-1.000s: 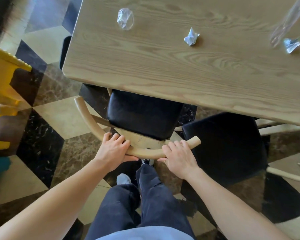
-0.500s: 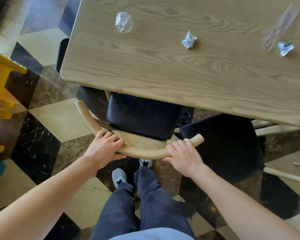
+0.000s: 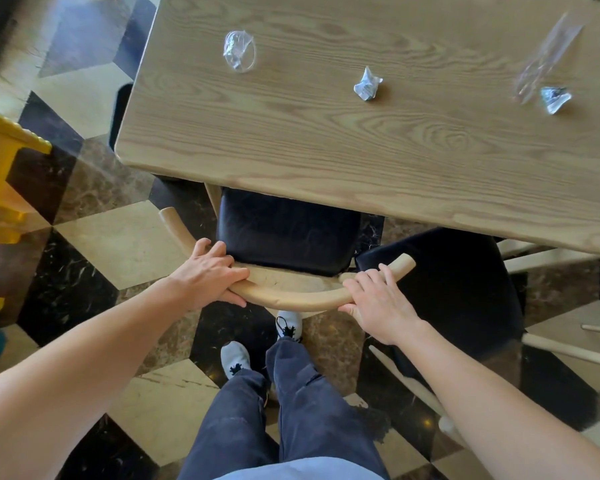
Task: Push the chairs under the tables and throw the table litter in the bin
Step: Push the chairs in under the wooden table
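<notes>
A chair with a black seat (image 3: 288, 233) and a curved pale wooden backrest (image 3: 291, 296) stands partly under the wooden table (image 3: 326, 150). My left hand (image 3: 210, 275) grips the left part of the backrest and my right hand (image 3: 378, 299) grips its right end. On the table lie a crumpled clear plastic wrap (image 3: 239, 50), a crumpled paper ball (image 3: 367, 84), a second crumpled wrapper (image 3: 555, 98) and a long clear plastic sleeve (image 3: 548, 53) beside it.
A second black-seated chair (image 3: 465, 289) stands pulled out to the right, close to the first. A yellow plastic object (image 3: 0, 174) is at the left edge. The floor is checkered marble. My legs and shoes are right behind the chair.
The chair has slid a little further under the table, and my hands have moved forward with the backrest. My feet have stepped closer.
</notes>
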